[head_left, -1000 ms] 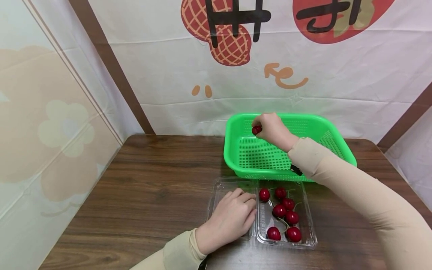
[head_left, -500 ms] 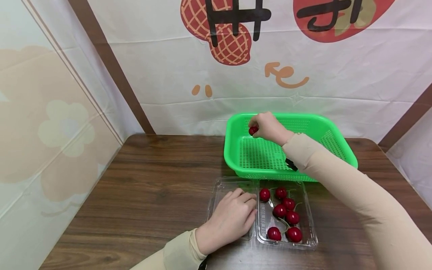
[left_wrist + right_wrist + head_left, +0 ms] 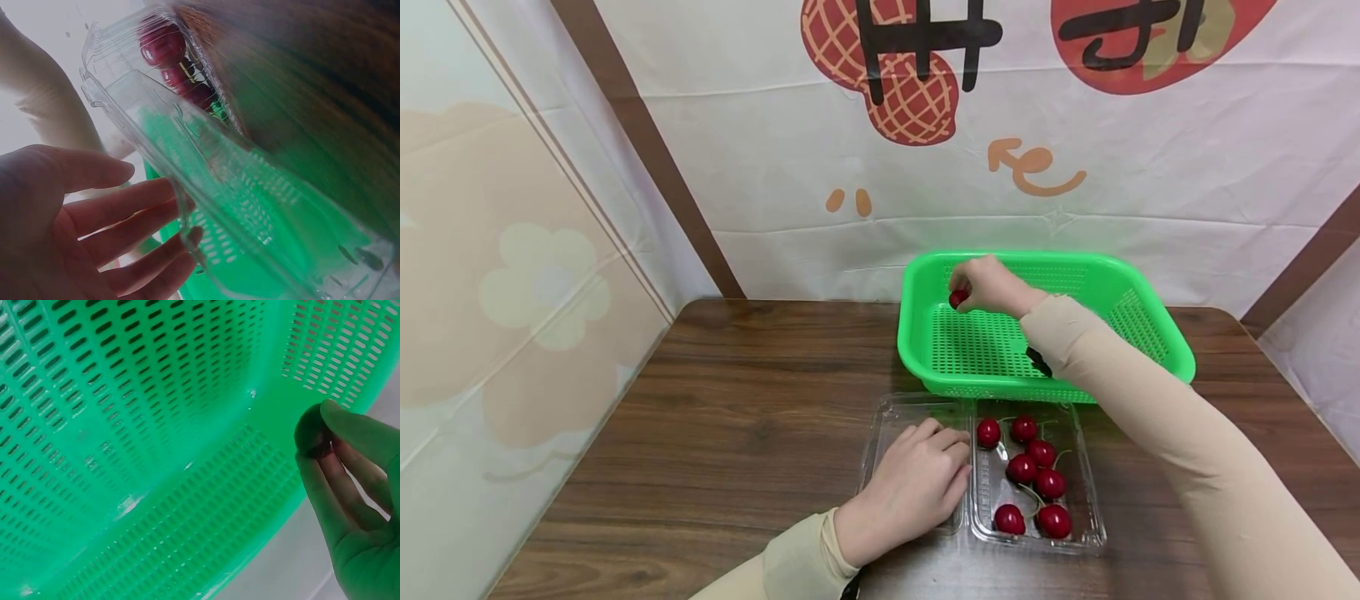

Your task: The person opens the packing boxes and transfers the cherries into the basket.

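Observation:
A dark red cherry (image 3: 958, 299) is pinched between the thumb and fingers of my right hand (image 3: 992, 286). It is held over the left part of a green plastic basket (image 3: 970, 388), and in the right wrist view the cherry (image 3: 312, 432) looks dark in shadow. My left hand (image 3: 908, 485) rests over the lid half of a clear plastic box. In the left wrist view its fingers (image 3: 134, 209) are loosely extended and touch the lid's edge (image 3: 181, 200). Several cherries (image 3: 1021, 468) with green stems lie in the box's right half (image 3: 1086, 533).
The basket stands at the back of a brown wooden table (image 3: 737, 417), just behind the clear box. A printed cloth (image 3: 760, 150) hangs behind the table, and another cloth (image 3: 512, 333) hangs on the left.
My right hand has moved a little left and slightly down over the basket, still pinching the cherry. The left hand and the box have stayed where they were.

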A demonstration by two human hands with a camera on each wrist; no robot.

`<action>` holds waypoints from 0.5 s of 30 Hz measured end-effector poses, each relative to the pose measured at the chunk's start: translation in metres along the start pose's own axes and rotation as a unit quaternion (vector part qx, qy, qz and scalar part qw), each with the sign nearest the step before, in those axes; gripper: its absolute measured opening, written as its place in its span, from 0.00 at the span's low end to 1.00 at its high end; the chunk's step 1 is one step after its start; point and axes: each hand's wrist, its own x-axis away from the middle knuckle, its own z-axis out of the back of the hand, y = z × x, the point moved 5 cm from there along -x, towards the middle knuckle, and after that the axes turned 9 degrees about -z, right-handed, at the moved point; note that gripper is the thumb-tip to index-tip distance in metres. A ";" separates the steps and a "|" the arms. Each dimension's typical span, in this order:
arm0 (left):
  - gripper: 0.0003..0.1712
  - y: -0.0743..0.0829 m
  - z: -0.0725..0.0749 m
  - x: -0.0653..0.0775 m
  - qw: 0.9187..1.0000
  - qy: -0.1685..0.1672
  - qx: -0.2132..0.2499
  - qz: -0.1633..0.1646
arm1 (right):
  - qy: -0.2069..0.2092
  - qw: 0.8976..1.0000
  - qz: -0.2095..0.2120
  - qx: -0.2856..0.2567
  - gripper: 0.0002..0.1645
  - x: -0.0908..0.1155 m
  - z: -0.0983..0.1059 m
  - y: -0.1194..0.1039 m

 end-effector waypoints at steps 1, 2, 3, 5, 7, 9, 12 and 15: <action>0.09 0.000 0.000 0.000 1.000 0.001 0.000 0.000 | -0.005 1.000 0.001 0.002 0.19 0.000 -0.001 0.000; 0.09 0.000 0.000 0.000 1.000 0.002 0.000 -0.001 | -0.011 1.000 0.003 0.002 0.19 -0.001 -0.003 0.000; 0.09 0.000 0.000 0.000 1.000 0.002 0.000 -0.001 | -0.016 1.000 0.005 0.001 0.19 -0.001 -0.005 0.000; 0.09 0.000 0.000 0.000 1.000 0.003 0.001 -0.001 | -0.028 1.000 0.008 0.001 0.20 -0.002 -0.008 0.001; 0.09 0.000 0.000 0.000 1.000 0.004 0.000 -0.002 | -0.040 0.999 0.008 -0.002 0.20 -0.003 -0.011 0.001; 0.09 0.000 0.000 0.000 1.000 0.003 -0.001 -0.002 | -0.051 0.999 0.008 -0.001 0.20 -0.005 -0.015 0.003; 0.09 0.000 0.000 0.000 1.000 0.003 -0.002 -0.002 | -0.068 0.998 0.009 0.001 0.20 -0.007 -0.021 0.004; 0.09 0.000 0.000 0.000 1.000 0.002 -0.001 -0.002 | -0.080 0.997 0.013 0.006 0.20 -0.008 -0.026 0.003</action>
